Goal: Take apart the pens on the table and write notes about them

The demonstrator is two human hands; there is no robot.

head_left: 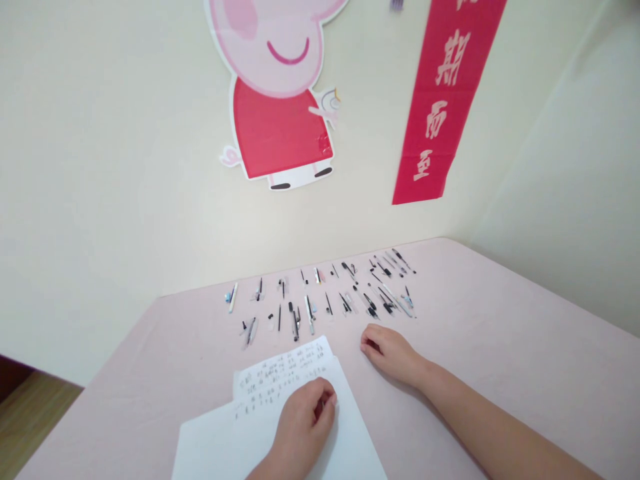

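Where the pens (309, 315) are laid: two rows on the tabletop (500, 333), mostly pointed away
Right hand (393, 355): nearer, pens just ahead; kinda curled, nothing seen gripped
Left hand (306, 419): half-curled over paper (220, 443), grip can't be told

Up beyond the right fingers (371, 333), a red banner (434, 143) reads 期而至 in white; handwriting on papers (215, 443) by the left fingers (323, 385) is illegible.

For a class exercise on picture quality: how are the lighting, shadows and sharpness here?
Head view: light looks soft and even, without strong glare; a faint shadow edges the right forearm; the handwriting is too blurred to read; the pens lack fine detail, while the banner's large characters stay clear.
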